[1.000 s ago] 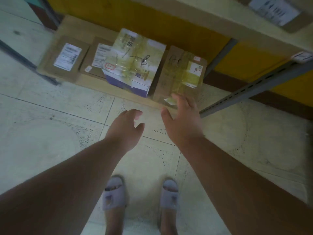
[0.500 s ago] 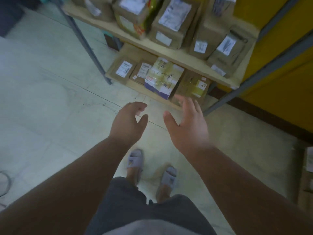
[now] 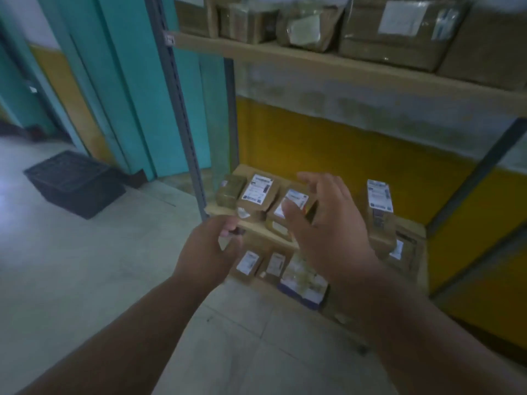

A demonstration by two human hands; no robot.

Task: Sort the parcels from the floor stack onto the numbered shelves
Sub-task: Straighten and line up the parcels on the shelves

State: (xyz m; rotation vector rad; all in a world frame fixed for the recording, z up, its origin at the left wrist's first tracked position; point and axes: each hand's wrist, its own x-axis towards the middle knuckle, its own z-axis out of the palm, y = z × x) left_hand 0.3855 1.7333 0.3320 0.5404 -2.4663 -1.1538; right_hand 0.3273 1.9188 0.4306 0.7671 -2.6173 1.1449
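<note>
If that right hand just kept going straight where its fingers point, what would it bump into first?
Probably the brown parcel with a white label on the middle shelf: the right hand, fingers spread and empty, sits right before it. From this one view, depth is uncertain.

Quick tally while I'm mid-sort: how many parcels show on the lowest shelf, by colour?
Brown cardboard parcels: 2
Blue-and-white taped parcel: 1
Total: 3 in view on the lowest shelf; the right arm hides whatever lies further along.
</note>
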